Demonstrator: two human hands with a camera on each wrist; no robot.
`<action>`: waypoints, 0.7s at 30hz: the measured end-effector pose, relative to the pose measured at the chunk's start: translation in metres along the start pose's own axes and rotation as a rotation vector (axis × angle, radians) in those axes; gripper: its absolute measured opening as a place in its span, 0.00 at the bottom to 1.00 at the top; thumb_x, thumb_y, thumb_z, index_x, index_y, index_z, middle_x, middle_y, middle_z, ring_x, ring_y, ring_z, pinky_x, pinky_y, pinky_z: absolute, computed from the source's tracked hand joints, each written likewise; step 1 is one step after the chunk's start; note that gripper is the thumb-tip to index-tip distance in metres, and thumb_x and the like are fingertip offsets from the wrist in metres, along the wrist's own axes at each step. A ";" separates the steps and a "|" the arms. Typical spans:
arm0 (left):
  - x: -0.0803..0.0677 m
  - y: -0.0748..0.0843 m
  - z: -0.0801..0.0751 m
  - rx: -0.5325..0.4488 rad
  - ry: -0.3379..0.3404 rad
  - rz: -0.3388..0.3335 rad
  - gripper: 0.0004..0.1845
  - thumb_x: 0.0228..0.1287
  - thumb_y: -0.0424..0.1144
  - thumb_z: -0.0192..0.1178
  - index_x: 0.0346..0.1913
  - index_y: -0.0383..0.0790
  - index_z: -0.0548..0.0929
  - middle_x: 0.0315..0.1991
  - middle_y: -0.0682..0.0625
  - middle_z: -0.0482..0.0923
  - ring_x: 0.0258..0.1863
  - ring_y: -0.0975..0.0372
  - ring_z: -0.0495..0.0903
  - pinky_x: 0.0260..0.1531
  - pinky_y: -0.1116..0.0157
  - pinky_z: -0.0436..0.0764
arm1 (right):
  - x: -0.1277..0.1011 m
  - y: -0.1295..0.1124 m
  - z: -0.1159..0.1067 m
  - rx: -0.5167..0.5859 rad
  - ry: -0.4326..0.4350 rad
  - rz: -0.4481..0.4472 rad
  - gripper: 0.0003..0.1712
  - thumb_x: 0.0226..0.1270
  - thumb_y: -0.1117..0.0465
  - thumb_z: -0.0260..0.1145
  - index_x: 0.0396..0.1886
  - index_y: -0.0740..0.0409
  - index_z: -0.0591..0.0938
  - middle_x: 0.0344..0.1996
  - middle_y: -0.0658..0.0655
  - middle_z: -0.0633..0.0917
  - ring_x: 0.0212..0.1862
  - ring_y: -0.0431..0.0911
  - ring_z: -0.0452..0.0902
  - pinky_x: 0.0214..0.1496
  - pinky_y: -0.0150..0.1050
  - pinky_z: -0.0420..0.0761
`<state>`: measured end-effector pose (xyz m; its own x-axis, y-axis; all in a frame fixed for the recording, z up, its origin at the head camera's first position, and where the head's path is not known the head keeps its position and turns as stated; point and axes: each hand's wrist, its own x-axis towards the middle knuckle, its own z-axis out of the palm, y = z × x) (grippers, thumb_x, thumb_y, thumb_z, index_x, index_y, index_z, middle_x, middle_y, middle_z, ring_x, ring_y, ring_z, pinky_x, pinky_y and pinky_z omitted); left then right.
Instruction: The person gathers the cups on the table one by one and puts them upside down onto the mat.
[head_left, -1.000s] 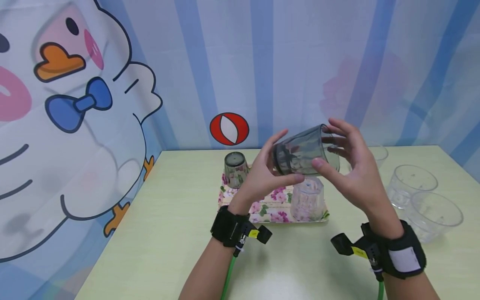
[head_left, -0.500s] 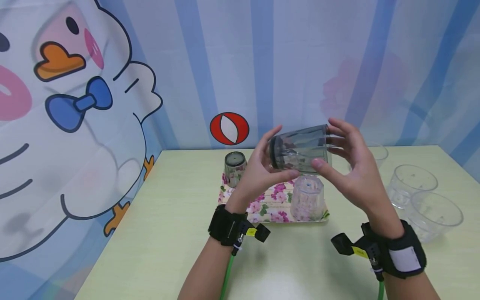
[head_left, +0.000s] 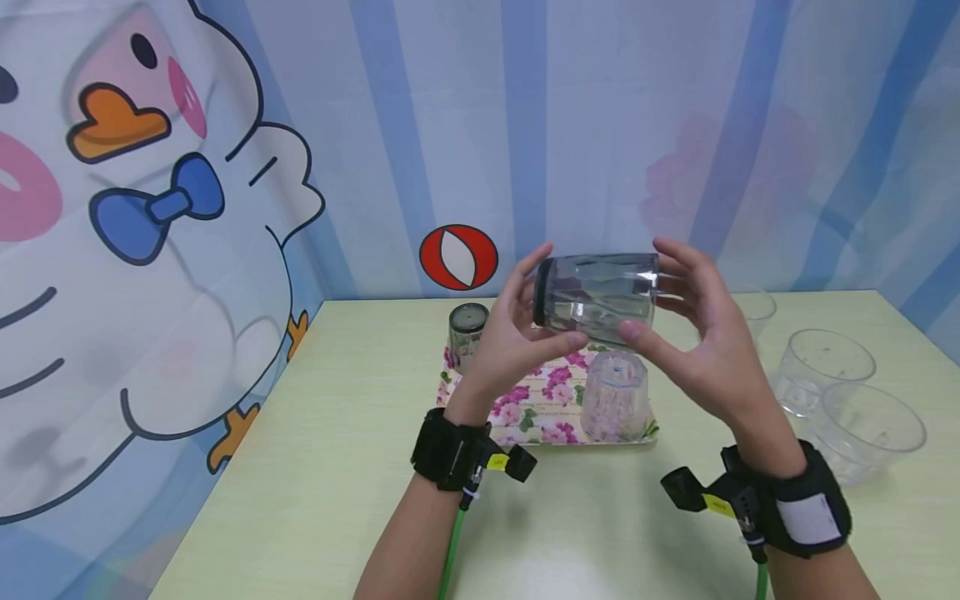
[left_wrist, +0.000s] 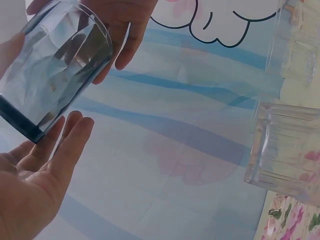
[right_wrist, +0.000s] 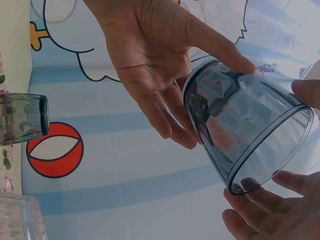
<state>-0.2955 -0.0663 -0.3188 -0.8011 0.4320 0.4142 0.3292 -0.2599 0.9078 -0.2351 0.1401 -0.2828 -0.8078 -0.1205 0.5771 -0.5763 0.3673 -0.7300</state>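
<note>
Smoky grey glass: a faceted grey see-through tumbler (head_left: 596, 297) lies on its side in the air between both hands, above the flowered rectangular tray (head_left: 543, 398) on the pale green worktop (head_left: 315, 467).
Left hand: the left hand (head_left: 513, 346) holds the thick base end, thumb under the wall and fingertips at the rim of the base; its grip looks light, with the palm off the glass.
Right hand: the right hand (head_left: 701, 342) cups the mouth end, thumb below and fingers spread over the top; its grip is closed on the tumbler.
Doing it well, as I judge: turn the tumbler by walking the fingertips, keep one thumb underneath at all times, and stay over the tray, above the clear ribbed tumbler (head_left: 615, 397) standing mouth down.
Head view only: a second grey tumbler (head_left: 467, 335) upside down at the tray's far left corner, and clear round bowls (head_left: 825, 367) on the right.
Left wrist view only: the dark thick base of the held glass.
Right wrist view only: the open mouth and reddish marks inside the wall.
</note>
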 end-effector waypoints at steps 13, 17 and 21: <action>0.001 0.004 -0.002 0.037 0.055 0.016 0.62 0.31 0.67 0.74 0.73 0.62 0.54 0.69 0.40 0.64 0.60 0.61 0.72 0.60 0.47 0.77 | 0.001 0.001 0.002 -0.018 -0.021 0.017 0.45 0.57 0.65 0.68 0.72 0.42 0.60 0.59 0.60 0.76 0.56 0.27 0.69 0.59 0.19 0.69; 0.001 0.006 -0.002 0.037 0.064 0.026 0.63 0.32 0.68 0.73 0.74 0.59 0.53 0.70 0.41 0.64 0.61 0.61 0.72 0.61 0.46 0.76 | 0.000 0.002 0.002 -0.033 -0.035 0.021 0.45 0.58 0.65 0.68 0.73 0.42 0.59 0.59 0.61 0.76 0.56 0.26 0.69 0.59 0.19 0.68; 0.000 0.007 -0.004 0.027 0.061 0.032 0.61 0.33 0.67 0.74 0.74 0.60 0.53 0.69 0.41 0.64 0.60 0.62 0.72 0.60 0.49 0.77 | 0.000 0.002 0.003 -0.057 -0.053 0.028 0.45 0.58 0.63 0.68 0.73 0.39 0.59 0.60 0.61 0.76 0.58 0.34 0.70 0.60 0.21 0.68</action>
<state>-0.2951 -0.0710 -0.3124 -0.8189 0.3700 0.4389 0.3678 -0.2488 0.8960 -0.2366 0.1382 -0.2853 -0.8297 -0.1572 0.5357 -0.5467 0.4230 -0.7226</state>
